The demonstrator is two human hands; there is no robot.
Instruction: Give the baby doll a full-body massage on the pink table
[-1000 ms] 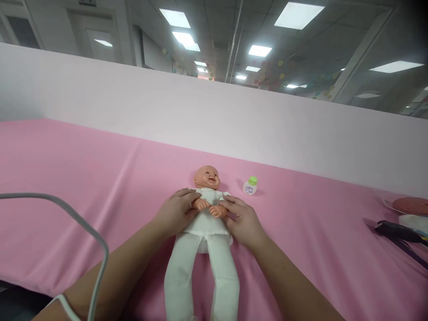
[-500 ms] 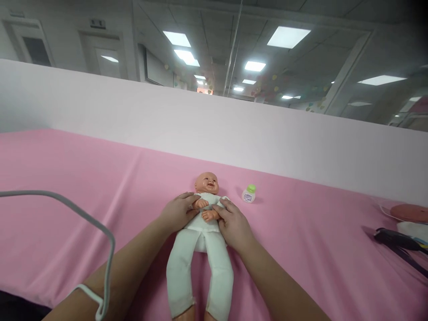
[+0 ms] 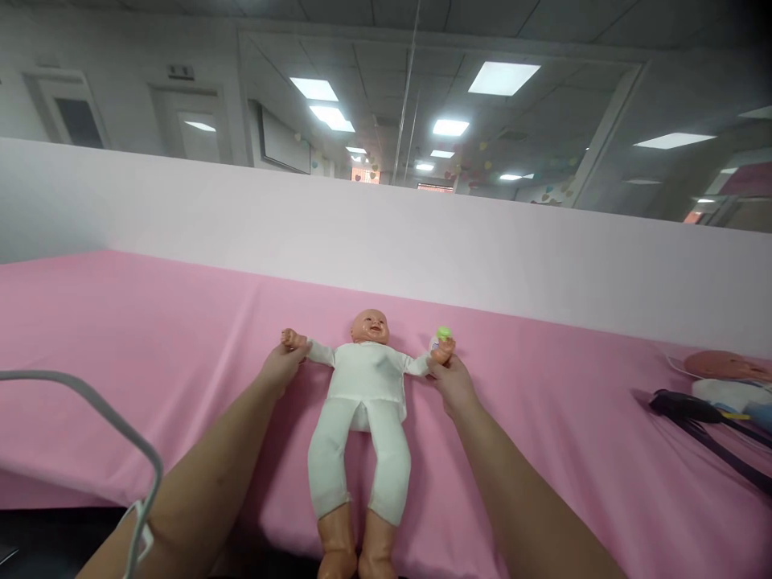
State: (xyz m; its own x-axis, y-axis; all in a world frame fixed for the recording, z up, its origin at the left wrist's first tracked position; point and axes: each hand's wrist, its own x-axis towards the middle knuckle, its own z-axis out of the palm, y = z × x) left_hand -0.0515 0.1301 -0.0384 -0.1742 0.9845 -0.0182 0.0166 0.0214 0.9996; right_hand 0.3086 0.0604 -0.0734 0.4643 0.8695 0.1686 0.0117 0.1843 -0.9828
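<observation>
A baby doll (image 3: 367,374) with a white cloth body lies face up on the pink sheet (image 3: 543,450), its arms stretched out to both sides. My left hand (image 3: 282,366) is closed around the doll's wrist on the left, just below its small plastic hand. On the other side my right hand (image 3: 453,384) pinches the doll's other arm near the wrist. Behind that doll hand stands a small bottle with a green cap (image 3: 445,331), mostly hidden. The doll's bare plastic feet (image 3: 355,555) point toward me at the sheet's front edge.
A white wall (image 3: 362,233) with glass above it runs along the back. At the right lie a black strap-like item (image 3: 687,408) and another doll's head (image 3: 717,363), partly cut off. A grey cable (image 3: 90,394) loops across the left foreground.
Both my hands have moved outward, spreading the doll's arms from its chest to the sides. The doll's right-side hand now covers part of the bottle. The view has tilted slightly.
</observation>
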